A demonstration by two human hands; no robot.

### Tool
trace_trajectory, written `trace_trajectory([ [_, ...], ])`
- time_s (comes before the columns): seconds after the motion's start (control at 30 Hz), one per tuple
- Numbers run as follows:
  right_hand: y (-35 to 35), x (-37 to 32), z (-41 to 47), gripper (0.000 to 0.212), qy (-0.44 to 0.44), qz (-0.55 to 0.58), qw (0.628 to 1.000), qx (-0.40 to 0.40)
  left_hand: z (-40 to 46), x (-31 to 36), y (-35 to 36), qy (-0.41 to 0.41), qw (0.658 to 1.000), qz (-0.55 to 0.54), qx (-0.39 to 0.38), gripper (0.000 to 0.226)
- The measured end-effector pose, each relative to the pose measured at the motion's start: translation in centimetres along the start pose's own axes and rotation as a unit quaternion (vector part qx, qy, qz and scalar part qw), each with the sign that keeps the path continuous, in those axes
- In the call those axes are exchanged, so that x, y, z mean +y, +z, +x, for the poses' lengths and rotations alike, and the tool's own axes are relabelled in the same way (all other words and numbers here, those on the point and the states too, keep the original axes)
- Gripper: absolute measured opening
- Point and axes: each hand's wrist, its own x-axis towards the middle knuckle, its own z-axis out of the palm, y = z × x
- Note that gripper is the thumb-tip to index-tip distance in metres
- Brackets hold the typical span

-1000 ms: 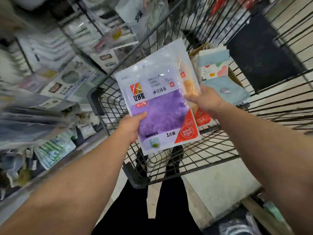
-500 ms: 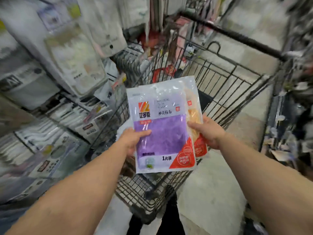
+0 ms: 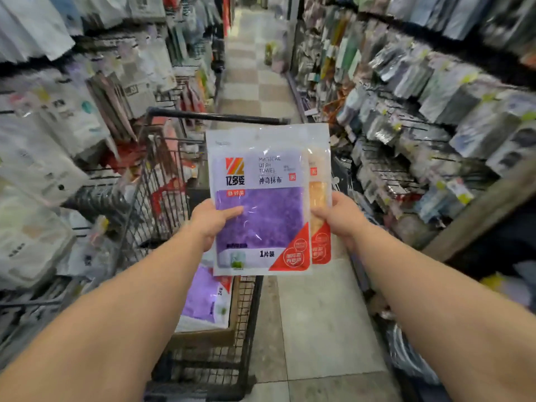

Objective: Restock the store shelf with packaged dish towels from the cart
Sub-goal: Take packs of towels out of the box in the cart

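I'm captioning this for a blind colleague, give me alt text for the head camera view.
Two hands, left hand and right hand, hold up a purple towel pack with an orange pack behind it, above a cart in a store aisle lined with shelves.

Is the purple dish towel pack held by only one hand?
No: the left hand holds the purple pack at its left edge, and the right hand holds the right side.

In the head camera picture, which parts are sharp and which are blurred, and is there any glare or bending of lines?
Head view: the purple towel pack is sharp, its print readable, with small glare streaks on the plastic. Both hands, left and right, are clear too. The shelves on each side are smeared by blur, and they curve toward the edges from wide-angle distortion. The cart is slightly soft.
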Motion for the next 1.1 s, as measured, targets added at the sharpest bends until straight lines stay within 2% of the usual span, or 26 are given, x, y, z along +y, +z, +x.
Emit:
trace_trajectory([
  [0.1,-5.5,2.3,-3.3,0.022,-0.001,0.028,0.996,0.088,-1.0,0.6,6.1,0.012,0.997,0.038,-0.061,0.025],
  [0.2,-11.1,5.8,-8.1,0.017,0.038,0.06,0.986,0.148,-3.3,-0.6,12.8,-0.003,0.99,0.067,-0.122,0.033],
  [0.3,-17.0,10.2,-13.8,0.01,0.085,0.089,0.969,0.212,-7.3,-2.6,20.2,-0.012,0.979,0.083,-0.184,0.029],
  [0.4,-23.2,14.7,-21.0,0.013,0.11,0.085,0.951,0.277,-13.2,-4.9,27.7,-0.016,0.965,0.105,-0.24,0.026],
  [0.53,-30.9,20.2,-32.2,0.007,0.136,0.1,0.922,0.348,-22.7,-8.3,37.4,-0.006,0.948,0.128,-0.291,0.029],
  [0.67,-37.5,25.0,-42.5,0.018,0.139,0.122,0.89,0.417,-33.2,-10.9,45.9,0.011,0.927,0.142,-0.346,0.028],
  [0.83,-43.6,28.9,-53.2,0.035,0.13,0.145,0.85,0.489,-43.0,-12.9,53.9,0.038,0.895,0.16,-0.415,0.03],
  [1.1,-49.7,32.2,-62.1,0.027,0.097,0.186,0.801,0.561,-51.9,-14.0,63.2,0.029,0.856,0.162,-0.49,0.027],
])
